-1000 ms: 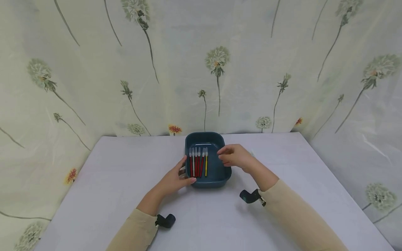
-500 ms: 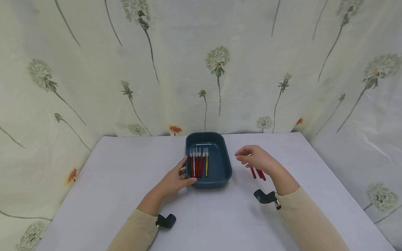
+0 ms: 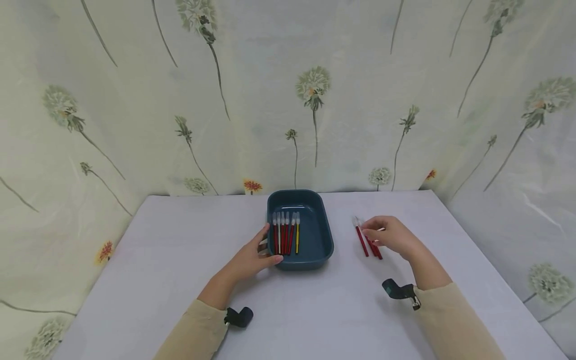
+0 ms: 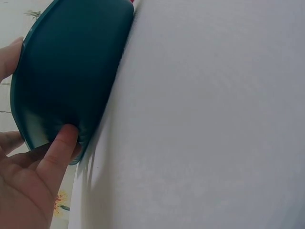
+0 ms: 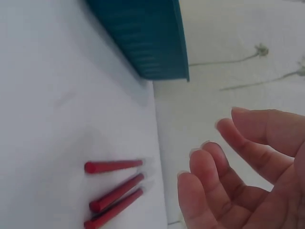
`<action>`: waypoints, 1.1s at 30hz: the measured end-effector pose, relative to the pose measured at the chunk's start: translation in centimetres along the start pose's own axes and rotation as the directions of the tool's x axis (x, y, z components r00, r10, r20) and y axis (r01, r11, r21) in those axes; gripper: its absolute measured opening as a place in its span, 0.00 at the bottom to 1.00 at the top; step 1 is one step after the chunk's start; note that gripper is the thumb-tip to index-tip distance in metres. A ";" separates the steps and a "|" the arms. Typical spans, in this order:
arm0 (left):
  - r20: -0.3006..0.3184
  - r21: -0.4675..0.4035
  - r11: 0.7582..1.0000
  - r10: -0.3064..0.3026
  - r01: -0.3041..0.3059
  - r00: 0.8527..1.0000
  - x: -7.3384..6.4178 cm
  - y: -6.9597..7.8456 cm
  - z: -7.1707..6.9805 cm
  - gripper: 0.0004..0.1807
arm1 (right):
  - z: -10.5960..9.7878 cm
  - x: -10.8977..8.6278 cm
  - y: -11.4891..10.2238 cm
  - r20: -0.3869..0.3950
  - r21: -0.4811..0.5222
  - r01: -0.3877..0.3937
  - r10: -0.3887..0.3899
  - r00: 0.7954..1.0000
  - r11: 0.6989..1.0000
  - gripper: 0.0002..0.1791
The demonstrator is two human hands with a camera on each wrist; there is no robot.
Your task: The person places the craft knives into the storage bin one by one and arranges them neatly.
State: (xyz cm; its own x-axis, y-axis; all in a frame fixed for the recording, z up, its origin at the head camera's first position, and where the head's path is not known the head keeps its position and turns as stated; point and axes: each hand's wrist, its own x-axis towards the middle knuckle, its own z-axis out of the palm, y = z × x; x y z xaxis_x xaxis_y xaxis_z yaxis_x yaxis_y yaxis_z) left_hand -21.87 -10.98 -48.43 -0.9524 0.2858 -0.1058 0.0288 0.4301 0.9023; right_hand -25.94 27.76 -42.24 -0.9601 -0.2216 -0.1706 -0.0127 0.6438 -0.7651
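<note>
1. Three red pens [image 3: 362,242] lie on the table [image 3: 310,310], under and just left of the right hand [image 3: 392,236], the nearer one; their long axes run away from the person, clear ends far and leaning left
2. The right hand's fingers are loosely bent, gripping nothing
3. The left hand [image 3: 249,258] grips the blue tray [image 3: 317,237] at its near-left corner
4. Inside, capped pens [image 3: 291,239] lie side by side, the yellow pen [image 3: 297,240] rightmost

There sat the tray [image 3: 316,237], toward the far edge of the table [image 3: 297,310], curtain [image 3: 261,100] behind! A row of pens [image 3: 283,237] filled its left half, left hand [image 3: 249,256] at its left side; to its right lay loose pens [image 3: 362,242], right hand [image 3: 390,235] over them.
</note>
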 end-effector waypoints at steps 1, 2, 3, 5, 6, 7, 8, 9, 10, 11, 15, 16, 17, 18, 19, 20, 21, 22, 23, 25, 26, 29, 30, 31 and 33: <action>0.001 0.002 1.000 0.001 -0.001 1.000 0.0 0.0 0.0 0.56 | -0.1 -0.1 0.3 -0.004 0.003 -0.004 0.004 1.000 1.000 0.20; 0.001 0.004 1.000 0.000 0.000 1.000 0.0 0.0 0.0 0.56 | -0.2 -0.2 0.6 -0.006 0.002 -0.006 0.006 1.000 1.000 0.21; 0.002 0.004 1.000 0.000 0.000 1.000 0.0 0.0 0.0 0.56 | -0.3 -0.2 0.8 -0.011 0.005 -0.014 0.014 1.000 1.000 0.21; 0.004 -0.002 1.000 0.001 -0.001 1.000 0.1 0.0 0.0 0.57 | -0.5 -0.4 1.2 -0.017 -0.001 -0.027 0.027 0.999 1.000 0.20; 0.004 -0.003 1.000 0.003 -0.003 1.000 0.1 -0.1 0.0 0.57 | -0.6 -0.5 1.5 -0.018 -0.004 -0.032 0.031 0.999 0.999 0.20; 0.005 -0.006 1.000 0.005 -0.005 1.000 0.2 -0.2 -0.1 0.57 | -0.6 -0.5 1.6 -0.022 -0.005 -0.043 0.043 0.999 0.999 0.20; 0.005 -0.009 1.000 0.005 -0.005 1.000 0.2 -0.2 -0.1 0.57 | -0.7 -0.6 1.8 -0.021 -0.007 -0.049 0.049 0.999 0.999 0.20; 0.006 -0.011 1.000 0.006 -0.006 1.000 0.2 -0.2 -0.1 0.57 | -0.7 -0.6 2.0 -0.023 -0.010 -0.058 0.057 0.998 0.998 0.20; 0.006 -0.012 1.000 0.006 -0.006 1.000 0.2 -0.2 -0.1 0.57 | -0.7 -0.7 2.2 -0.024 -0.015 -0.064 0.064 0.998 0.998 0.20; 0.006 -0.010 1.000 0.006 -0.006 1.000 0.2 -0.2 -0.1 0.57 | -0.7 -0.7 2.4 -0.027 -0.015 -0.077 0.077 0.997 0.997 0.20; 0.006 -0.007 1.000 0.005 -0.005 1.000 0.2 -0.2 -0.1 0.57 | -0.7 -0.7 3.3 -0.026 -0.021 -0.099 0.099 0.995 0.995 0.18; 0.005 -0.004 1.000 0.003 -0.003 1.000 0.2 -0.2 -0.1 0.57 | -0.6 -0.7 3.4 -0.026 -0.023 -0.101 0.100 0.995 0.995 0.18; 0.004 -0.002 1.000 0.001 -0.001 1.000 0.2 -0.2 -0.1 0.57 | -0.6 -0.7 3.6 -0.024 -0.021 -0.102 0.101 0.995 0.995 0.17; 0.003 -0.001 1.000 0.000 0.000 1.000 0.3 -0.2 -0.1 0.57 | -0.6 -0.8 3.7 -0.022 -0.022 -0.099 0.098 0.995 0.995 0.17; 0.003 0.000 1.000 -0.003 0.003 1.000 0.3 -0.2 -0.1 0.57 | -0.6 -0.8 3.8 -0.021 -0.022 -0.096 0.095 0.995 0.995 0.17; 0.004 0.001 1.000 -0.004 0.004 1.000 0.3 -0.2 -0.1 0.57 | -0.5 -0.8 3.9 -0.020 -0.024 -0.093 0.092 0.996 0.995 0.17; 0.004 0.001 1.000 -0.002 0.002 1.000 0.3 -0.3 -0.1 0.57 | -0.5 -0.8 4.0 -0.023 -0.023 -0.096 0.095 0.995 0.995 0.17; 0.005 0.001 1.000 -0.002 0.002 1.000 0.3 -0.3 -0.1 0.57 | -0.4 -0.7 4.1 -0.023 -0.023 -0.095 0.094 0.995 0.995 0.17; 0.006 -0.001 1.000 0.001 -0.001 1.000 0.3 -0.4 -0.1 0.56 | -0.4 -0.7 4.3 -0.025 -0.024 -0.098 0.097 0.995 0.995 0.17; 0.009 -0.001 1.000 0.005 -0.005 1.000 0.3 -0.4 -0.2 0.56 | -0.3 -0.6 4.6 -0.026 -0.029 -0.108 0.107 0.994 0.994 0.17; 0.010 -0.001 1.000 0.007 -0.007 1.000 0.3 -0.3 -0.2 0.56 | -0.3 -0.5 4.7 -0.027 -0.032 -0.113 0.112 0.993 0.993 0.17; 0.014 -0.001 1.000 0.008 -0.008 1.000 0.2 -0.1 -0.2 0.56 | -0.2 -0.4 5.1 -0.026 -0.036 -0.122 0.121 0.992 0.992 0.17; 0.015 0.000 1.000 0.007 -0.007 1.000 0.2 -0.1 -0.2 0.56 | -0.2 -0.4 5.2 -0.025 -0.034 -0.126 0.125 0.992 0.991 0.17; 0.015 0.000 1.000 0.007 -0.007 1.000 0.1 -0.1 -0.3 0.56 | -0.1 -0.3 5.3 -0.024 -0.036 -0.126 0.125 0.992 0.991 0.16; 0.015 -0.001 1.000 0.006 -0.006 1.000 0.1 0.0 -0.3 0.56 | -0.1 -0.3 5.4 -0.019 -0.031 -0.132 0.131 0.991 0.991 0.16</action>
State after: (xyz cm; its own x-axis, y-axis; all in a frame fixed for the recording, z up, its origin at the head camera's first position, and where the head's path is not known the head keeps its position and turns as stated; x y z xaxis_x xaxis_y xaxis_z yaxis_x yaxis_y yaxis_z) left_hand -22.07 -11.20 -48.34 -0.9477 0.3009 -0.1067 0.0340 0.4277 0.9033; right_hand -25.78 31.33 -46.28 -0.9587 -0.1210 -0.2576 0.1053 0.6900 -0.7161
